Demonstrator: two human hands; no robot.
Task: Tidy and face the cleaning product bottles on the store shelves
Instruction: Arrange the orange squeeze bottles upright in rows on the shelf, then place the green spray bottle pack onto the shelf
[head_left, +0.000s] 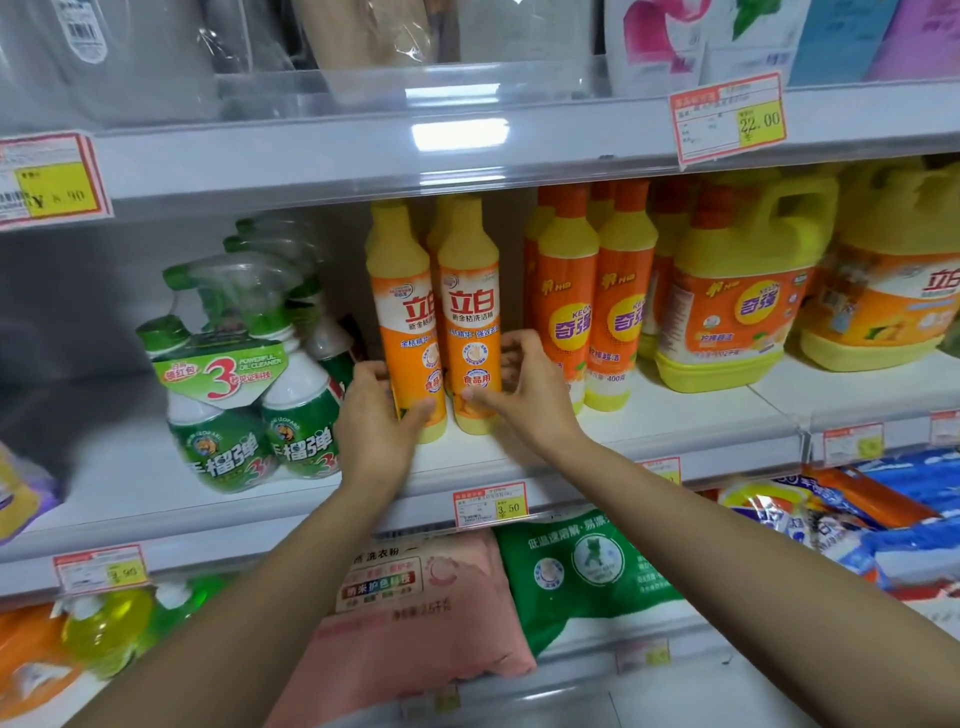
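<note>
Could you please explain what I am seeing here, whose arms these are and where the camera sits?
There is no machine: a person works bare-handed, and the single picture comes from a camera on their head, looking forward and down. The left hand grips the left soap bottle and the right hand grips the right soap bottle; both stand upright, side by side, on the white shelf. Green spray bottles stand to their left, orange bottles and yellow jugs to their right.
</note>
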